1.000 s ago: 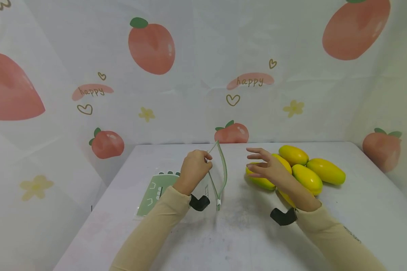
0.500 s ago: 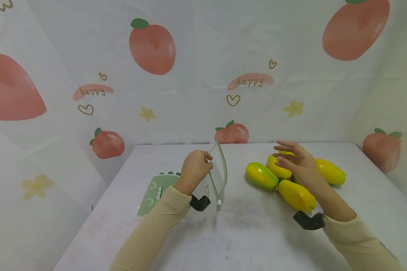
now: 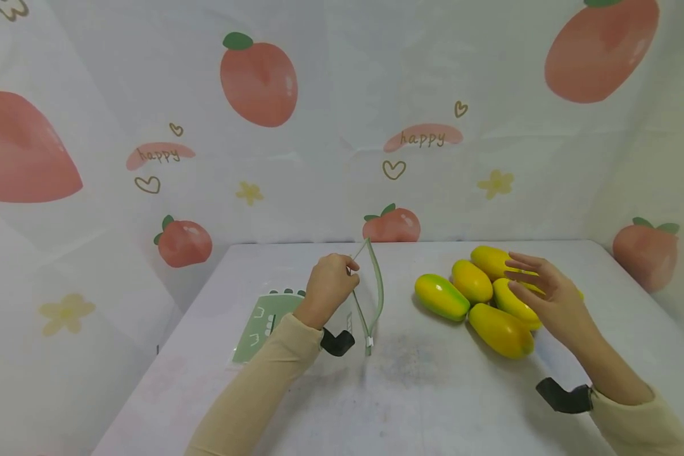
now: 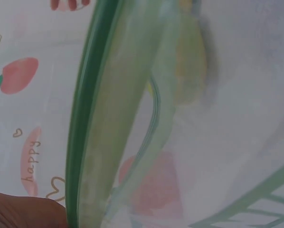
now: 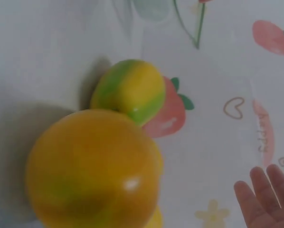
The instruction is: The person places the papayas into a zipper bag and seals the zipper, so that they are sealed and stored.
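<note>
My left hand (image 3: 327,288) pinches the rim of a clear zip bag (image 3: 379,288) printed with a green cartoon face. The bag's mouth stands spread toward the right, and its green zip strip (image 4: 87,114) runs up the left wrist view. Over the right edge of a cluster of yellow-green mangoes hovers my right hand (image 3: 555,301), fingers loosely extended and holding nothing. A mango (image 3: 441,297) lies at the cluster's left, another mango (image 3: 500,330) at its front. In the right wrist view a large mango (image 5: 94,171) fills the lower left, apart from the fingertips (image 5: 258,178).
Everything rests on a white table (image 3: 410,405). A white cloth backdrop (image 3: 330,82) printed with peaches, hearts and flowers hangs behind it and at both sides. The mangoes touch one another in a group right of the bag.
My right hand has moved right, from the cluster's left side to its right edge, uncovering the mangoes there. My left hand and the bag have stayed in place.
</note>
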A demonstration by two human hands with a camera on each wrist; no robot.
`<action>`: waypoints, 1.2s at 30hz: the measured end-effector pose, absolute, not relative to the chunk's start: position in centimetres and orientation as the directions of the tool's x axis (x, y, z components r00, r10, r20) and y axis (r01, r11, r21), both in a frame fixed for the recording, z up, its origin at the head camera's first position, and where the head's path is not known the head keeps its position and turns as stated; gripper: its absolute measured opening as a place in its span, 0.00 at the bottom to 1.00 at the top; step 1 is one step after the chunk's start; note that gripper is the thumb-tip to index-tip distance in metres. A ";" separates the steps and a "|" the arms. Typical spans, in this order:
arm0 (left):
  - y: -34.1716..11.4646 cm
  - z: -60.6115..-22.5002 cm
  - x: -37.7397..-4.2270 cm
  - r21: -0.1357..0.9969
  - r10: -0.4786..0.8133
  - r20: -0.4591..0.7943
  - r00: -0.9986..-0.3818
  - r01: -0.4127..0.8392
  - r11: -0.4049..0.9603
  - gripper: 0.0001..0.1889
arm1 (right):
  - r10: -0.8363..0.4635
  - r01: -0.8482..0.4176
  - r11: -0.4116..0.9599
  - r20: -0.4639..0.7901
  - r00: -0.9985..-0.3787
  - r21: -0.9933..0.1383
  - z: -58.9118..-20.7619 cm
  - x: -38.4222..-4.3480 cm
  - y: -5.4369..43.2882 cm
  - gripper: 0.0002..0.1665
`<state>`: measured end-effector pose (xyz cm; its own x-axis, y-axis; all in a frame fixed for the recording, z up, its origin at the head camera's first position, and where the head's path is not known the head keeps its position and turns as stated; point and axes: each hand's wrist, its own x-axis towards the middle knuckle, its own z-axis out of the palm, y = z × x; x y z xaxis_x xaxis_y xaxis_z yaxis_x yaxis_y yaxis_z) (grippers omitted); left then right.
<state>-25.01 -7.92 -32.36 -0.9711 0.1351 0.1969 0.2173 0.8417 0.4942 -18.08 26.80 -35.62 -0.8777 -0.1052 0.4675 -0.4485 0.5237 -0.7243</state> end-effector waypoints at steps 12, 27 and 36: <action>-8.0 -32.4 -25.0 0.494 0.132 0.195 -0.972 0.214 0.843 0.13 | -0.140 -0.380 0.572 0.370 -0.918 -0.727 -39.0 -16.5 28.3 0.28; -8.0 -32.5 -24.9 0.502 0.137 0.195 -0.971 0.219 0.837 0.12 | -0.142 -0.199 0.683 0.140 -0.980 -0.702 -40.4 -15.9 28.1 0.37; -8.0 -32.6 -24.9 0.502 0.130 0.181 -0.975 0.205 0.840 0.12 | -0.185 -0.199 0.721 0.092 -0.978 -0.663 -40.8 -16.3 27.8 0.40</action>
